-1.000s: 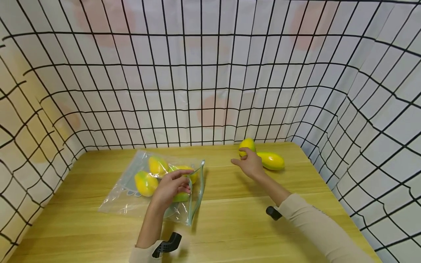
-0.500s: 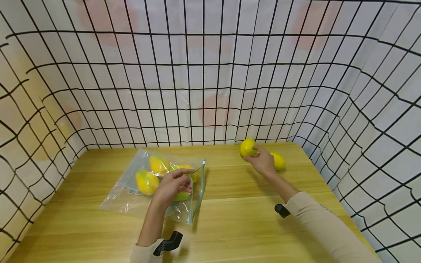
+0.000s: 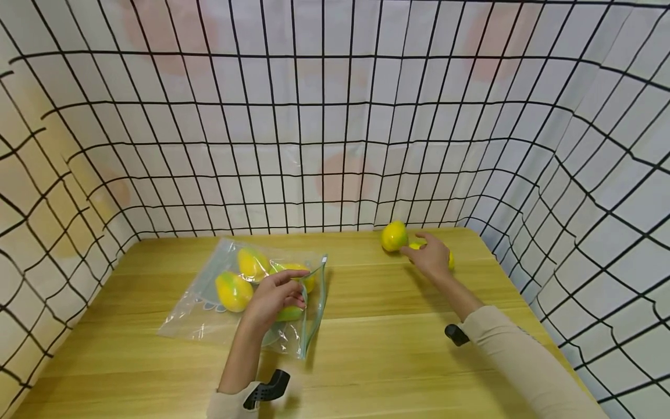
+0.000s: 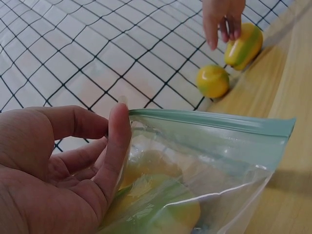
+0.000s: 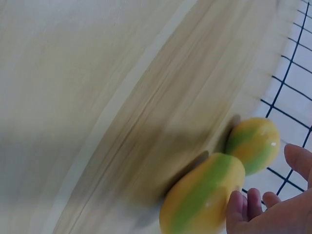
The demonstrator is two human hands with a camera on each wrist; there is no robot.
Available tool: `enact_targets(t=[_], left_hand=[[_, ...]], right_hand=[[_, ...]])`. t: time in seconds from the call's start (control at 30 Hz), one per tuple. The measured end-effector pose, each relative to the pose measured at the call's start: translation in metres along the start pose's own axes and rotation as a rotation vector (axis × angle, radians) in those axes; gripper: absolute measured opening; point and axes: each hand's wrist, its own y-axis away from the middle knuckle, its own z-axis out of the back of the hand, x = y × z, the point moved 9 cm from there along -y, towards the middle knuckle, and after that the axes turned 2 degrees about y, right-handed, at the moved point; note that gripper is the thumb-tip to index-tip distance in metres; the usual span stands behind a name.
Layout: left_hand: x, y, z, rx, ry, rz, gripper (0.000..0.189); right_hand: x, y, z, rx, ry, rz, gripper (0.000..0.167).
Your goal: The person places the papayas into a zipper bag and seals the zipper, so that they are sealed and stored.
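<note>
Head view: black mesh wall (image 3: 323, 103) round the back and sides, probably there to fence in your workspace; inside it, the wooden table (image 3: 366, 361). Clear bag (image 3: 209, 331) lies on its side at table left, several yellow-green fruits (image 3: 234, 291) in it, mouth turned rightward — their weight likely helps anchor it. Your left hand (image 3: 274, 294) holds the bag's edge at the green zip strip (image 4: 253, 126), fingers bent round it, presumably to keep the mouth parted. Your right hand (image 3: 430, 256) is empty, fingers loosely bowed and spread — poised over the long fruit (image 5: 202, 197) at the far right; fingertip contact, can't tell. Round fruit (image 3: 394, 236) sits just left of that one by the mesh, perhaps set there for easy reach.
</note>
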Motion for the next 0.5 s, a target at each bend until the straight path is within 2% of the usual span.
enact_targets(t=[0.17, 0.3, 0.5], left_hand=[[0.0, 0.0, 0.0, 0.0, 0.006, -0.003, 0.038], [-0.001, 0.0, 0.0, 0.001, 0.003, -0.004, 0.038], [0.0, 0.001, 0.0, 0.002, -0.002, -0.001, 0.039]], right_hand=[[-0.003, -0.004, 0.008, -0.028, 0.022, 0.014, 0.066], [-0.008, -0.007, 0.013, -0.044, 0.1, 0.029, 0.072], [-0.025, -0.009, 0.017, -0.058, 0.208, -0.022, 0.084]])
